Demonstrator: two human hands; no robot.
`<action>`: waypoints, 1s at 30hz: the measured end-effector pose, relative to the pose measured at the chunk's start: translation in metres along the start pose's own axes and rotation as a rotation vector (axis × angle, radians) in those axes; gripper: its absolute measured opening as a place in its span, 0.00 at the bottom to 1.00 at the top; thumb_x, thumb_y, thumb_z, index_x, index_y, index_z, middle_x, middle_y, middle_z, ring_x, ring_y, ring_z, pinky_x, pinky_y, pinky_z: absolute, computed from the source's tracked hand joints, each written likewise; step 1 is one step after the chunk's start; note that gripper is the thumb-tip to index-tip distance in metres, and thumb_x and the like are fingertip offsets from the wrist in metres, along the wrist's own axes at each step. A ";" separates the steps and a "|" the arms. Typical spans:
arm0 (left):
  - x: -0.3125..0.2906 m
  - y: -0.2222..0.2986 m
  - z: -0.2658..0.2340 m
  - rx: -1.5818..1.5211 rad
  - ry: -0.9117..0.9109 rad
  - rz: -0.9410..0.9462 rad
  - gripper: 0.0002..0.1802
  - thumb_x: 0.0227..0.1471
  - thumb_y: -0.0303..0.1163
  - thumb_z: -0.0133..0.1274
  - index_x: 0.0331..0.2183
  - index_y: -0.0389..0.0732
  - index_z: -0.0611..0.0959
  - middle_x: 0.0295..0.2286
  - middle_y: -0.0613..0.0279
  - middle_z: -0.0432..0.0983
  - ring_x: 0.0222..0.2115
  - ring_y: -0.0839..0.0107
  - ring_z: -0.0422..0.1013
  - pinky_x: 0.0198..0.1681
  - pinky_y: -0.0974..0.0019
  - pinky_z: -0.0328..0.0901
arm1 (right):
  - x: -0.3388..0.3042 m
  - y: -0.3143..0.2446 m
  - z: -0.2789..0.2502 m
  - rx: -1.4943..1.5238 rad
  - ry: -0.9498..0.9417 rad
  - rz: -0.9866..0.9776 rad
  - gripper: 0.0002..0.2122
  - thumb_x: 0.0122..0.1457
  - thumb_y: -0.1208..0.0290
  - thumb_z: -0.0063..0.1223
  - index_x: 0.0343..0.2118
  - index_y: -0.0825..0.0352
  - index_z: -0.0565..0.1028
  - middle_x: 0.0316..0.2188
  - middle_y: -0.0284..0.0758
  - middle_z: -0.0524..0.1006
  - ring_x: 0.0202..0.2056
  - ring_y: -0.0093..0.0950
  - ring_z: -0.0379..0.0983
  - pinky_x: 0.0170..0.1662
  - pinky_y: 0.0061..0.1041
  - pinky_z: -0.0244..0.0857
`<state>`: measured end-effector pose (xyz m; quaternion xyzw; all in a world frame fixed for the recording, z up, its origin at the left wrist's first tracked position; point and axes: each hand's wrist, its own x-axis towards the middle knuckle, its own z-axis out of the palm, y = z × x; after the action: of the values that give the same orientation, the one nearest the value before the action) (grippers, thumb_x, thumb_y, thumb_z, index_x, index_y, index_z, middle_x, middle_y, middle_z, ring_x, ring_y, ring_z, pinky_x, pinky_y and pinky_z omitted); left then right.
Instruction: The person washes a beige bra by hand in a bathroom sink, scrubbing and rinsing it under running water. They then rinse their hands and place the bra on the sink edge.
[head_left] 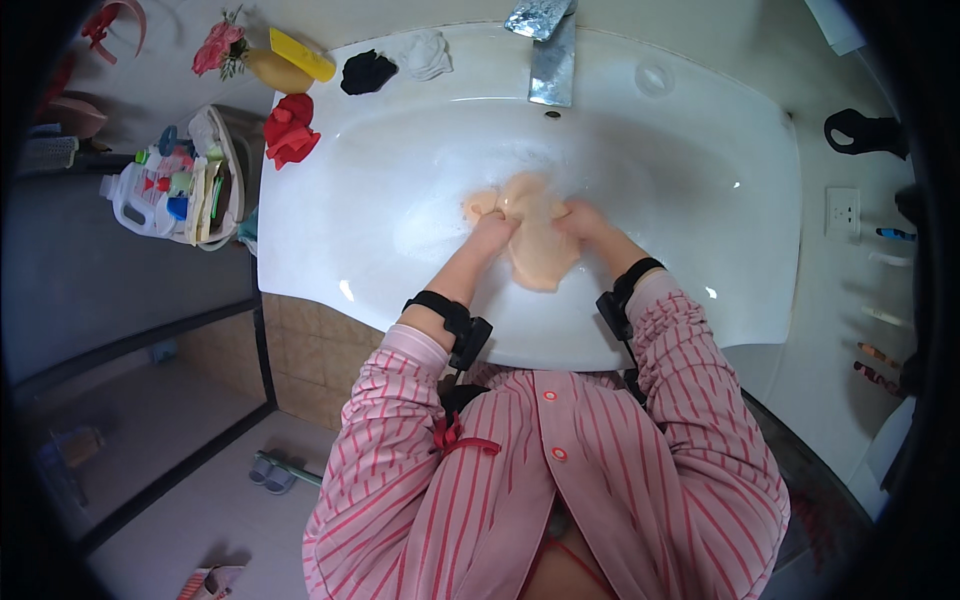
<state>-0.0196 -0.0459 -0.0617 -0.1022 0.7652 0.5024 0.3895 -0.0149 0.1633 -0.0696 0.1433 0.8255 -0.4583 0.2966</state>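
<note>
A wet peach-coloured cloth garment [545, 250] lies bunched and partly spread in the white sink [700, 240]; its exact kind does not show. My left hand [492, 233] is closed on its left part, fingers curled into the fabric. On the other side my right hand [584, 219] grips the right edge of the same cloth. Some folds bulge up between and beyond both hands. Shallow water with some foam appears around the cloth. Each wrist carries a black strap with a small device.
A metal faucet [552, 70] stands at the sink's far edge. Along the far left rim lie a red cloth [291, 131], a black cloth [368, 72] and a white cloth [425, 56]. A basket of bottles [228, 180] is at the left. A wall socket [842, 213] is at the right.
</note>
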 end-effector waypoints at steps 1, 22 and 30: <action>0.001 0.001 -0.003 0.057 0.009 0.001 0.18 0.46 0.34 0.45 0.40 0.36 0.74 0.34 0.60 0.71 0.35 0.72 0.66 0.35 0.69 0.61 | -0.001 0.000 -0.003 0.158 -0.098 0.116 0.20 0.42 0.65 0.55 0.37 0.73 0.70 0.32 0.48 0.74 0.34 0.40 0.72 0.36 0.31 0.66; -0.053 0.064 -0.001 -1.044 -0.538 0.048 0.34 0.50 0.58 0.37 0.46 0.39 0.70 0.43 0.61 0.69 0.45 0.67 0.64 0.48 0.64 0.58 | -0.056 -0.076 -0.026 1.423 0.427 -0.377 0.11 0.54 0.79 0.44 0.39 0.67 0.60 0.35 0.37 0.68 0.38 0.28 0.67 0.42 0.27 0.64; -0.082 0.084 0.000 0.280 0.128 0.325 0.16 0.40 0.37 0.55 0.32 0.37 0.77 0.43 0.54 0.67 0.45 0.60 0.62 0.45 0.62 0.58 | -0.049 -0.034 -0.005 1.040 0.174 0.101 0.16 0.54 0.65 0.48 0.42 0.66 0.62 0.37 0.39 0.68 0.36 0.29 0.68 0.38 0.35 0.65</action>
<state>-0.0106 -0.0252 0.0535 0.0458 0.8569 0.4400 0.2647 0.0039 0.1512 -0.0141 0.3485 0.5026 -0.7789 0.1386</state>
